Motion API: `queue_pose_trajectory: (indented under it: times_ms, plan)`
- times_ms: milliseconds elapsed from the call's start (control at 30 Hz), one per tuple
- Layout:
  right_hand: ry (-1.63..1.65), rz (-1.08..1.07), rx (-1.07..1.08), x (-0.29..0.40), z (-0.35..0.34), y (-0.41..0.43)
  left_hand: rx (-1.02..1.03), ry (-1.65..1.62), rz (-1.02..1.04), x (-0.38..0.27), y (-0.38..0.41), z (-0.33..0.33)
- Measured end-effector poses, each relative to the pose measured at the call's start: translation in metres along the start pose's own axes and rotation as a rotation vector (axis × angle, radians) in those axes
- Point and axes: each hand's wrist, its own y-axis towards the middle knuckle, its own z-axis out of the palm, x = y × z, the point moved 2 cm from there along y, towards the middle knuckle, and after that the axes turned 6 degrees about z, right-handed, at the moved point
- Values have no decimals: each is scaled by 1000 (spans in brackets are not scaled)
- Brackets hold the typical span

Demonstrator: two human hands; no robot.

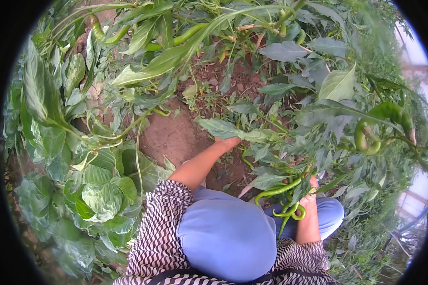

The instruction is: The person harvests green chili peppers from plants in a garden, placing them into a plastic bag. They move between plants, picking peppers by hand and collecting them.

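My left hand reaches in among the pepper plant's leaves, which hide its fingers. A thin green chili pepper hangs just to its right. Lower right, my right hand is closed around a bunch of long, curled green chili peppers. They dangle beside my wrist, over my blue trouser leg; leaves partly cover the fingers of this hand.
Cabbage heads grow at the left. Bare soil shows ahead of my left arm. Pepper stems cross close to the view, bearing a long pepper at the top and a curled pepper at the right. Pale sheeting stands beyond the plants.
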Motion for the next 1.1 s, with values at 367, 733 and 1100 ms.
queue_pose_trajectory:
  times_ms: [367, 733, 1100]
  plan:
    - [35, 24, -101, -4, -19, -2, -532, 142, 313, -72, -11, -120]
    - [16, -62, 87, -7, 2, 6, -293, 32, -176, -24, 51, -78]
    - [2, 54, -140, -1, -5, -9, -138, -1475, 27, -38, -2, -182]
